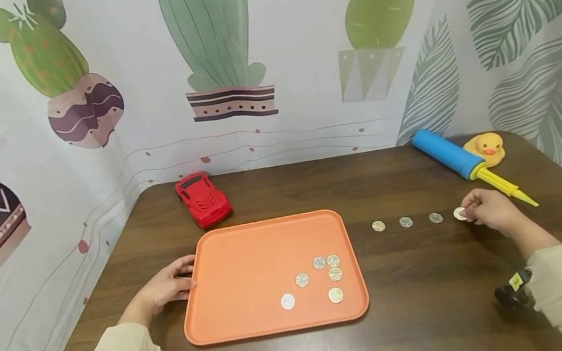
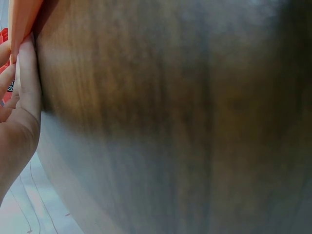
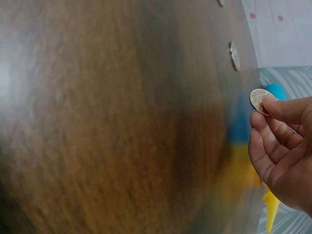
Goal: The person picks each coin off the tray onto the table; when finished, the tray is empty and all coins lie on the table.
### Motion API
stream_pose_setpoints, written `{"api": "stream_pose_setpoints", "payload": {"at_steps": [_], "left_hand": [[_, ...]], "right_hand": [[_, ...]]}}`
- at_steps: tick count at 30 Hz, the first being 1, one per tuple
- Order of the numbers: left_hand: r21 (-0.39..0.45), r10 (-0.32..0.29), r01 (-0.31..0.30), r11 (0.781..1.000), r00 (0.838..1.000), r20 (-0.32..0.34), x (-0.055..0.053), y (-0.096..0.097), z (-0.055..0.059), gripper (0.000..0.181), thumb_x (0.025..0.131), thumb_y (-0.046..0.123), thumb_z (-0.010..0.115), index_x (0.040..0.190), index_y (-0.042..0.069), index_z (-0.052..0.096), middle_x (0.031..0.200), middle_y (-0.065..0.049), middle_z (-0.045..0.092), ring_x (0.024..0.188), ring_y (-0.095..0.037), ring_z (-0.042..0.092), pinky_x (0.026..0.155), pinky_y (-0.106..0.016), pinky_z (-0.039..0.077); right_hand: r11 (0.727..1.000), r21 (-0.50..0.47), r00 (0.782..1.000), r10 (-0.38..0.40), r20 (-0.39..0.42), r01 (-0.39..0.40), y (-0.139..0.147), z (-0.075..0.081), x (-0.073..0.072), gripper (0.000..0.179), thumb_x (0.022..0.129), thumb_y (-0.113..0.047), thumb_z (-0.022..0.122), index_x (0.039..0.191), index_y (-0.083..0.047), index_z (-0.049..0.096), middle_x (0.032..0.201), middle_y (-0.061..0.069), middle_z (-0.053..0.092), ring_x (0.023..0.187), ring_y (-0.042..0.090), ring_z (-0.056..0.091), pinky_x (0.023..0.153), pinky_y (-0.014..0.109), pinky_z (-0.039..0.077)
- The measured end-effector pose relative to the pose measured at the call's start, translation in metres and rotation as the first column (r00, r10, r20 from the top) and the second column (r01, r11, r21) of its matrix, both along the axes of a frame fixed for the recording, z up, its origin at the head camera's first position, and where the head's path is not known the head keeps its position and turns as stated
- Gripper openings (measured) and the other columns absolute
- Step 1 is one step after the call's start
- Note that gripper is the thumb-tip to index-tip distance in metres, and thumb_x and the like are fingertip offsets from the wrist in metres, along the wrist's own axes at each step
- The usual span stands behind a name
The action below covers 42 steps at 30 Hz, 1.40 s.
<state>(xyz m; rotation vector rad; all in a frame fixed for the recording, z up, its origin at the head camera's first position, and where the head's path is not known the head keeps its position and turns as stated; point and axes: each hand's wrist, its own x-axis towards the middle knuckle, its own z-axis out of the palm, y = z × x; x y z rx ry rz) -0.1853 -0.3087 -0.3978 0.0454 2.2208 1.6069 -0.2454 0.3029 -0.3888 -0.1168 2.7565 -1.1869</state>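
Note:
An orange tray lies on the table, with several coins on its right half. My left hand holds the tray's left rim; the left wrist view shows the thumb and fingers at that edge. To the tray's right, three coins lie spaced out in a row on the wood. At the right end of that row, my right hand pinches another coin between thumb and fingertips. In the right wrist view this coin is tilted and appears just off the table.
Behind the tray's left corner sits a red toy car. A blue and yellow toy pump lies at the back right, its yellow tip close to my right hand. Beside it is a yellow rubber duck. A patterned cloth hangs behind the table.

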Motion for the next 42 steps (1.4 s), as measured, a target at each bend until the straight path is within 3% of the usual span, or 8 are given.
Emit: {"api": "stream_pose_setpoints", "payload": {"at_steps": [8,21,30,42], "left_hand": [[0.003,0.0,0.0,1.0,1.0,-0.002,-0.0001,0.0002,0.0003,0.063,0.08,-0.004,0.049,0.131,-0.01,0.014,0.119,-0.029,0.028,0.088,-0.021,0.051,0.073,-0.039,0.047],[-0.009,0.011,-0.011,1.0,1.0,-0.002,0.0011,0.0003,0.0001,0.062,0.079,-0.004,0.05,0.131,-0.009,0.016,0.119,-0.029,0.029,0.087,-0.021,0.051,0.073,-0.038,0.047],[0.014,0.008,-0.008,1.0,1.0,0.001,0.0014,-0.0021,-0.0025,0.063,0.078,-0.004,0.049,0.131,-0.01,0.015,0.118,-0.028,0.029,0.087,-0.021,0.052,0.073,-0.039,0.047],[0.016,0.012,-0.012,1.0,1.0,0.005,-0.0007,-0.0014,-0.0023,0.062,0.079,-0.005,0.049,0.131,-0.009,0.016,0.118,-0.027,0.029,0.087,-0.021,0.052,0.073,-0.038,0.047]], "right_hand": [[1.0,0.02,1.0,0.004,-0.006,-0.004,0.0053,-0.006,-0.0004,0.017,0.078,0.002,0.053,0.087,0.013,0.044,0.072,0.008,0.054,0.062,0.015,0.051,0.054,0.027,0.045],[0.978,0.21,0.997,0.001,-0.073,0.014,0.0099,-0.0044,-0.0047,0.02,0.074,-0.004,0.06,0.082,0.01,0.049,0.069,0.012,0.054,0.059,0.018,0.048,0.05,0.029,0.038],[0.957,0.289,0.993,0.02,-0.118,0.015,0.0066,-0.0038,-0.007,0.016,0.072,-0.007,0.061,0.076,0.007,0.053,0.069,0.013,0.055,0.064,0.024,0.049,0.057,0.035,0.037],[0.957,0.289,0.995,-0.01,-0.095,0.037,0.006,-0.0038,-0.0044,0.02,0.075,-0.014,0.062,0.076,0.005,0.055,0.072,0.015,0.057,0.068,0.029,0.049,0.062,0.041,0.038]]}}
